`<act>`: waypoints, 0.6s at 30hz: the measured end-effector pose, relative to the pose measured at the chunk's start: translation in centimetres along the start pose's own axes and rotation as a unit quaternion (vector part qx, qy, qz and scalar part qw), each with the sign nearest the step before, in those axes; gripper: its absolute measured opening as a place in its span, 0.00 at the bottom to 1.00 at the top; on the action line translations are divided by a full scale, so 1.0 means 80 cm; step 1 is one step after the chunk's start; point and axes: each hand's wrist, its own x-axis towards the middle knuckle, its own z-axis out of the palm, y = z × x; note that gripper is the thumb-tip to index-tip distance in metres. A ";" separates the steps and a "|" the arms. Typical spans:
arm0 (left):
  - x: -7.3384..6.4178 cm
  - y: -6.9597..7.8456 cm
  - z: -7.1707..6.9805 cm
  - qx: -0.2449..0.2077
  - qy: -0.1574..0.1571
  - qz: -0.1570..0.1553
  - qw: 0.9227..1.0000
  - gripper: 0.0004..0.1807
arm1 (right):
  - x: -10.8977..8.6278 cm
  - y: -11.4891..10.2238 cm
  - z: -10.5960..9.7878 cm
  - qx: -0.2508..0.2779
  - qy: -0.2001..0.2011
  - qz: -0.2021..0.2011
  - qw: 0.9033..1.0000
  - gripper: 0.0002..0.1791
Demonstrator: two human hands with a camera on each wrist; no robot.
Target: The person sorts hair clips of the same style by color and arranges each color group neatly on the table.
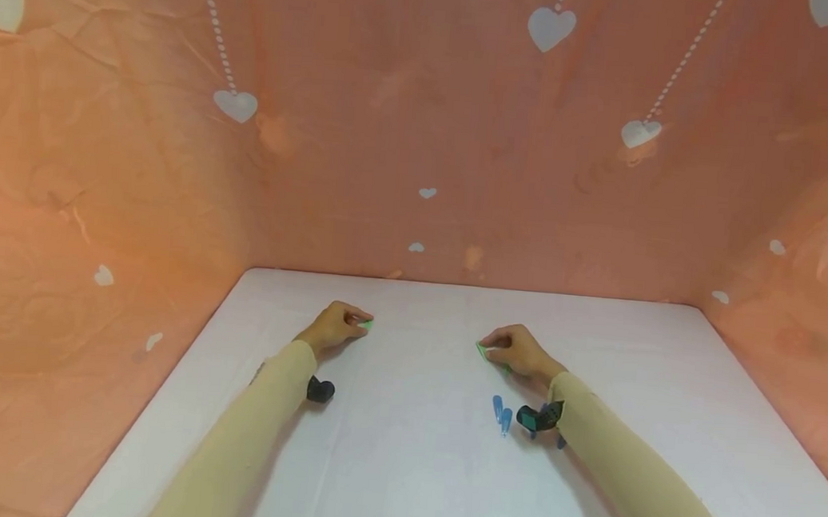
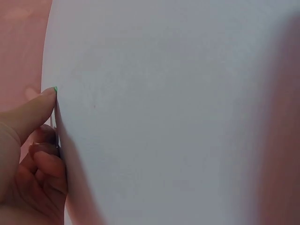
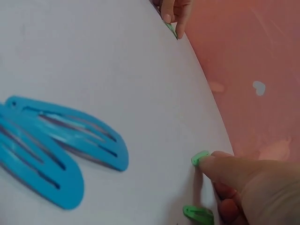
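Note:
Over the left part of the white table, my left hand [image 1: 333, 326] pinches a small green snap hair clip [image 1: 368, 325] between thumb and fingers; only its tip [image 2: 56, 88] shows in the left wrist view. To the right, my right hand [image 1: 519, 352] holds another green snap hair clip [image 3: 198, 157] by thumb and fingertips. A further green clip [image 3: 198, 214] lies on the table just under that hand, partly covered by its fingers. Nearer to me, two blue snap hair clips [image 1: 497, 408] lie side by side, overlapping in the right wrist view.
More blue pieces [image 1: 561, 442] show partly behind the black wrist camera [image 1: 541, 417] on my right sleeve. The white table [image 1: 399, 466] is enclosed by orange cloth [image 1: 363, 167] with white hearts at the back and sides.

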 end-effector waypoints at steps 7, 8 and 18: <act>-0.002 -0.001 0.001 -0.005 -0.006 0.005 1.000 0.18 | -0.001 -0.005 0.004 -0.036 0.023 -0.001 0.999 0.15; -0.003 0.000 0.000 -0.004 -0.005 0.006 1.000 0.18 | 0.000 -0.006 0.006 -0.045 0.027 -0.012 0.999 0.16; -0.001 0.000 -0.004 -0.006 -0.010 0.008 1.000 0.19 | 0.001 -0.028 0.008 -0.104 0.025 0.000 0.994 0.23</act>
